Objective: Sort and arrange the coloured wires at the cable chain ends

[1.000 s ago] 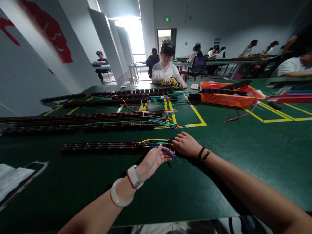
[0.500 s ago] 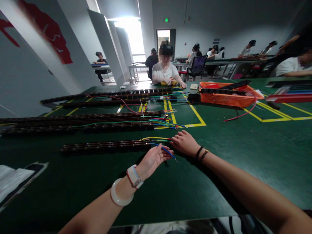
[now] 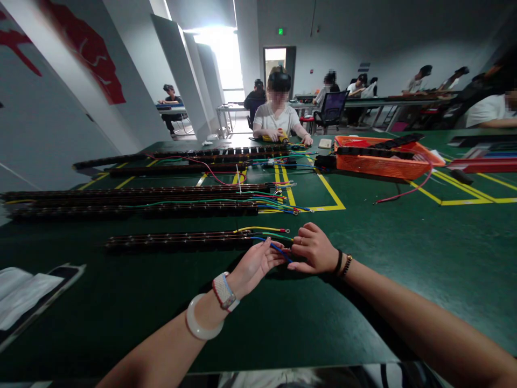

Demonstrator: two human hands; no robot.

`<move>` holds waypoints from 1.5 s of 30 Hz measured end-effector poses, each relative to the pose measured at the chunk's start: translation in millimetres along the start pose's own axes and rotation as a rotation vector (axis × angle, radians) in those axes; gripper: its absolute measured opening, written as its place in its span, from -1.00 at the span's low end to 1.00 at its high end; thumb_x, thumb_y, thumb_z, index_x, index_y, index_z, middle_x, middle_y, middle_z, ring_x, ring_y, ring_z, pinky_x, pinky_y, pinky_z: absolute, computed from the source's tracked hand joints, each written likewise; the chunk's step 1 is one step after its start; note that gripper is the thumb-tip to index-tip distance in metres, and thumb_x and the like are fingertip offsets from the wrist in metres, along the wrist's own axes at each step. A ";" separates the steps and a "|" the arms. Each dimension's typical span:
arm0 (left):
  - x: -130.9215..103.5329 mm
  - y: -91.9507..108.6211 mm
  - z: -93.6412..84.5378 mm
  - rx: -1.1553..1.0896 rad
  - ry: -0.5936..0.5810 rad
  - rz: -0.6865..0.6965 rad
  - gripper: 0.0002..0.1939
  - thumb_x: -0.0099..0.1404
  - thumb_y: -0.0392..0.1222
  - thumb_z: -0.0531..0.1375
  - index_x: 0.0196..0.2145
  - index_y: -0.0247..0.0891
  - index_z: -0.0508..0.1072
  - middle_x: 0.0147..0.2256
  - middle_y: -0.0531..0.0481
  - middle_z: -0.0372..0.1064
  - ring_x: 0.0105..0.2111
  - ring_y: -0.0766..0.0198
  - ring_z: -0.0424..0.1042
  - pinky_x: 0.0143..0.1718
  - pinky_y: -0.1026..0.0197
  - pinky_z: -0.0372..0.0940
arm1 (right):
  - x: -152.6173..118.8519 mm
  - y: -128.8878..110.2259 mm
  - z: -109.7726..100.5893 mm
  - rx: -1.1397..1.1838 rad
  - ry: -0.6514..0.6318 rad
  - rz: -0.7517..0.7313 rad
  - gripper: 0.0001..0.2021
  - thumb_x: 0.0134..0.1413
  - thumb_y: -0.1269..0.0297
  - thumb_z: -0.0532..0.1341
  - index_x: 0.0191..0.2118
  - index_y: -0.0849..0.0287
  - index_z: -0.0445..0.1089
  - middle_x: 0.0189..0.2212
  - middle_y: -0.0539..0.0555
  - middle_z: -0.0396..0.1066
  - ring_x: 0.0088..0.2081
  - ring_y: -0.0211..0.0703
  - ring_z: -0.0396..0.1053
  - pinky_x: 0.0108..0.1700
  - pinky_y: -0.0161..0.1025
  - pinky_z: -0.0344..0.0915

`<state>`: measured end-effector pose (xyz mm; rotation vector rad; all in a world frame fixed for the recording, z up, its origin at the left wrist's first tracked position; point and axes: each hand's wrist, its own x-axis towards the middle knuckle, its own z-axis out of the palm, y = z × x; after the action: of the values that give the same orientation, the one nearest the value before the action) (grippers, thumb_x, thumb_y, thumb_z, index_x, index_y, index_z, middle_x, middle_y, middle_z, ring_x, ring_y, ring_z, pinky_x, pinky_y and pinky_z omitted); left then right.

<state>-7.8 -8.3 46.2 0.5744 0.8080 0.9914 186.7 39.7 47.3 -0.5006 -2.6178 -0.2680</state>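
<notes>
One yellow wire, one green wire and one blue wire are extending from one dark bar. Left hand is pinching the blue wire under its thumb; right hand, at the tip, is maybe gripping, I cannot tell.

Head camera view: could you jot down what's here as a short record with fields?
Left hand: thin blue insulated wire across its fingers
Right hand: at the blue wire's end; grip unclear
Nearest workpiece: long dark-brown bar assembly
Beside hands: thin yellow wire, red-sleeved ring tip
Surface: dark green tabletop
Farther back: orange plastic basket
</notes>
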 end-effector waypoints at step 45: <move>-2.5 -6.7 -3.7 0.583 -0.291 -0.086 -0.54 0.25 0.18 0.02 -0.35 -0.35 0.32 -0.40 -0.25 0.48 -0.43 0.16 0.50 -0.38 0.14 0.36 | 0.6 13.1 8.4 0.209 -0.111 0.172 -0.69 0.19 0.14 0.00 -0.50 0.16 0.25 -0.52 0.03 0.27 -0.39 -0.19 0.12 -0.20 -0.18 0.05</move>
<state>-8.2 -13.3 39.8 1.1462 0.8492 0.5642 187.9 54.0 41.6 -0.6784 -2.6488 0.0908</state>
